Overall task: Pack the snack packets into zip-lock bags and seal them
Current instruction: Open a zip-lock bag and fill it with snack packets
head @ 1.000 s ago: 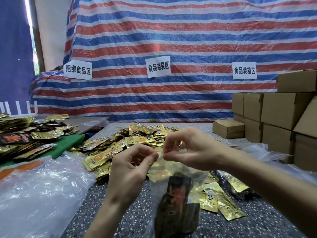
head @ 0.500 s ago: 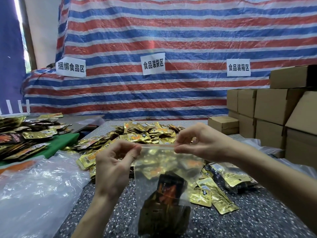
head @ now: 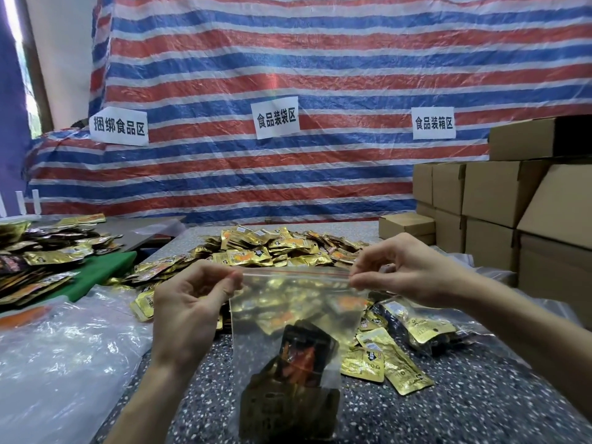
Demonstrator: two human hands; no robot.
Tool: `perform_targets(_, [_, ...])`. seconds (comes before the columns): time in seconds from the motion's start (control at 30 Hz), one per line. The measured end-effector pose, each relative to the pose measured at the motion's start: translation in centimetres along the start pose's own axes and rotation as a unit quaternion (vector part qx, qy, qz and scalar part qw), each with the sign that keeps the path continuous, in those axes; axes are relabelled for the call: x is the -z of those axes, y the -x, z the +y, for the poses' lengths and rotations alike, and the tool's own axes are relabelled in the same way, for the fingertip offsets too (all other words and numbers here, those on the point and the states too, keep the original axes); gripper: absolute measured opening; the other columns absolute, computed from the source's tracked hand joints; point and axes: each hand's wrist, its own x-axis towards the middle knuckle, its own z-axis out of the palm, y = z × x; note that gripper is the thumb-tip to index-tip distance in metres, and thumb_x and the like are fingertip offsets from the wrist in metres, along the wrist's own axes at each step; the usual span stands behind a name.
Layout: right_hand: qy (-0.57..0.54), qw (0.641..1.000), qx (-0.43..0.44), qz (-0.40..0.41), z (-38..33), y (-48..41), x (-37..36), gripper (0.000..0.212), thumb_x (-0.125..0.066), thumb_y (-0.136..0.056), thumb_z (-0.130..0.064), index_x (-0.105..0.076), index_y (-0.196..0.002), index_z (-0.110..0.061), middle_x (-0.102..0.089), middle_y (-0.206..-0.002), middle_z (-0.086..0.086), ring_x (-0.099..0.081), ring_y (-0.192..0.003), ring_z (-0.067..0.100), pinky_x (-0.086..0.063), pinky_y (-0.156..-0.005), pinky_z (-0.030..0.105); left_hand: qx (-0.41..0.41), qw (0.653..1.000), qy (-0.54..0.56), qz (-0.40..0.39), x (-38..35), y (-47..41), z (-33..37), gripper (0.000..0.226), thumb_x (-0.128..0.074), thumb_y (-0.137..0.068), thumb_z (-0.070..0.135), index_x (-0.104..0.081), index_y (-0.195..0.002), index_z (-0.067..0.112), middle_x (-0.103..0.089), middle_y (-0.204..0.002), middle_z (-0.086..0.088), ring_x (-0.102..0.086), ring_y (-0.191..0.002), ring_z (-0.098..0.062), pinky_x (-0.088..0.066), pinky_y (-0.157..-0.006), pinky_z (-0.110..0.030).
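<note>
Both hands, left (head: 189, 307) and right (head: 402, 270), pinch our filled bag (head: 288, 331) at the zip; sealing nearly done, loose packets (head: 278, 248) remain.

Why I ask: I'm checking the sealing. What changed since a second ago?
The left hand and right hand, pinching the bag top near its middle, slid apart to its corners, pulling it straight. Both still pinch it; the packets inside and the pile stayed put.
</note>
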Motion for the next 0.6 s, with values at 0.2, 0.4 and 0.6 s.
perform_targets(0.2, [0.009,0.999,0.01,0.038,0.0,0.5,-0.3,0.04,-0.069,-0.073,-0.05,-0.074,-0.08,-0.011,-0.071,-0.078,0.009,-0.061,-0.066,0.011,-0.054,-0.068,0.042,0.012,1.0,0.015,0.006,0.0,-0.1,-0.1,0.009,-0.073,-0.078,0.018,-0.076,-0.079,0.026,-0.073,-0.073,0.0,-0.067,-0.066,-0.009,-0.052,-0.061,-0.014])
perform_targets(0.4, [0.052,0.998,0.004,0.024,0.5,0.9,-0.2,0.043,-0.058,-0.068,-0.064,-0.067,-0.075,-0.022,-0.069,-0.078,0.004,-0.063,-0.072,0.016,-0.055,-0.068,0.039,0.011,1.0,0.004,-0.003,0.1,-0.1,-0.2,0.009,-0.074,-0.077,0.02,-0.077,-0.08,0.028,-0.073,-0.075,0.0,-0.068,-0.068,-0.012,-0.053,-0.063,-0.016])
perform_targets(0.6, [-0.028,0.999,0.028,-0.004,1.7,1.0,-1.3,0.028,-0.056,-0.096,-0.037,-0.059,-0.082,-0.013,-0.075,-0.107,-0.005,-0.07,-0.09,0.011,-0.062,-0.069,0.037,0.028,0.999,0.028,0.034,-1.4,-0.6,-0.9,0.015,-0.074,-0.079,0.015,-0.078,-0.076,0.029,-0.073,-0.07,0.001,-0.063,-0.057,-0.003,-0.048,-0.051,-0.013])
